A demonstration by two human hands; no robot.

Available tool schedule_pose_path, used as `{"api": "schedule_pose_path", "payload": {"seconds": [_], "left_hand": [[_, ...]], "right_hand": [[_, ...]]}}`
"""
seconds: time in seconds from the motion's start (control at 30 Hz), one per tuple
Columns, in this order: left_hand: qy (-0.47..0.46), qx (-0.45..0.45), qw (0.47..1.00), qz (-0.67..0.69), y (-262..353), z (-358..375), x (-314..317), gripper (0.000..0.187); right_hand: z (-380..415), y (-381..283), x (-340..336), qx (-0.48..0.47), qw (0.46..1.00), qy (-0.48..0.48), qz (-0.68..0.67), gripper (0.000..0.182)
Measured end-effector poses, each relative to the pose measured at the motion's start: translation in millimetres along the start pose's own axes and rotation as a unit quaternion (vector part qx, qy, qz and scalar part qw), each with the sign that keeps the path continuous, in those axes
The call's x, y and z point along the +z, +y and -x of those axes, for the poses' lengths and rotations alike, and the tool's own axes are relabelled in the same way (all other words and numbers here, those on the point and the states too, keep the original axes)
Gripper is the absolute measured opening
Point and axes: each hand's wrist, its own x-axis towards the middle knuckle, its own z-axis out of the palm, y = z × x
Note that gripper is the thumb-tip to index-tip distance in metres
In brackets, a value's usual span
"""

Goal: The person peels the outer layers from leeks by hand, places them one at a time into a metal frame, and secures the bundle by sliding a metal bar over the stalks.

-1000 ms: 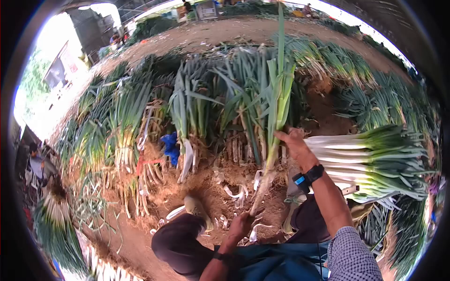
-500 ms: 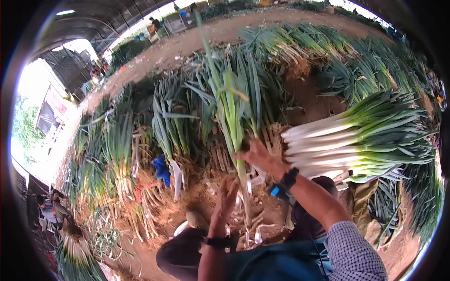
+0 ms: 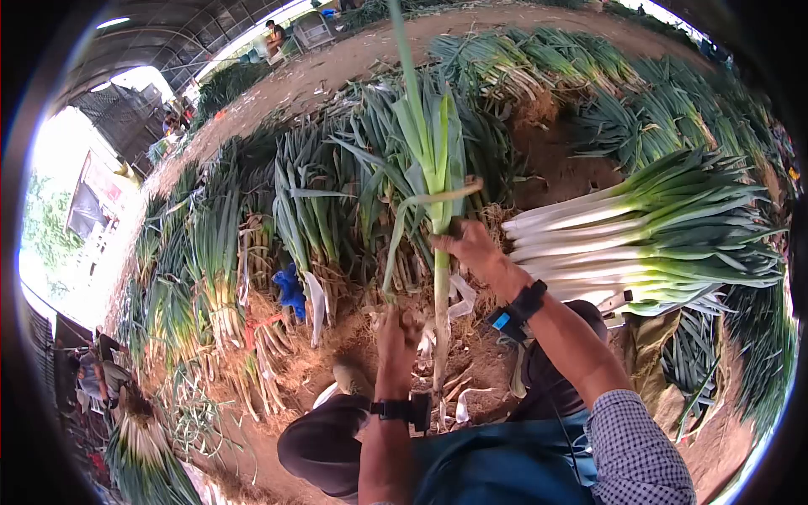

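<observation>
A single leek point(image 3: 441, 282) stands upright in front of me, pale stem down and green leaves up. My right hand point(image 3: 473, 251) is closed around it just below where the leaves fan out. A yellowish, bent outer leaf point(image 3: 402, 220) hangs off the leek's left side and runs down to my left hand point(image 3: 397, 335). That hand is closed on the leaf's lower end, left of the stem. To the right lies a stack of leeks point(image 3: 581, 252) with clean white stems and green tops.
Untrimmed leek bundles point(image 3: 316, 210) with dry roots line the ground ahead and left. A blue glove-like item point(image 3: 289, 290) lies among them. Leek waste point(image 3: 198, 425) and a tied bundle point(image 3: 139, 450) are at lower left. Other people point(image 3: 274, 39) sit farther off.
The leek has shifted slightly right and stands straighter. My left hand has moved a little left and down from the stem, with the outer leaf now stretched down to it.
</observation>
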Motion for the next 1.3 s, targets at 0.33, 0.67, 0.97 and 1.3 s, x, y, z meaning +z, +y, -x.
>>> {"api": "schedule_pose_path", "payload": {"seconds": [0.33, 0.67, 0.97, 1.3], "left_hand": [[0.063, 0.430, 0.649, -0.624, -5, 18, -22, 0.045], [-0.007, 0.432, 0.696, -0.574, 15, -12, 22, 0.026], [0.024, 0.301, 0.681, -0.668, 19, 3, 30, 0.020], [-0.066, 0.368, 0.722, -0.582, 27, 3, 38, 0.014]], "right_hand": [[-10, -5, -2, 0.002, 1.000, 0.014, -0.009, 0.046], [0, 10, 32, 0.074, 0.977, -0.092, 0.176, 0.060], [-2, 61, 54, -0.122, 0.973, 0.047, 0.189, 0.045], [13, 13, 18, 0.002, 0.990, -0.066, 0.123, 0.041]]}}
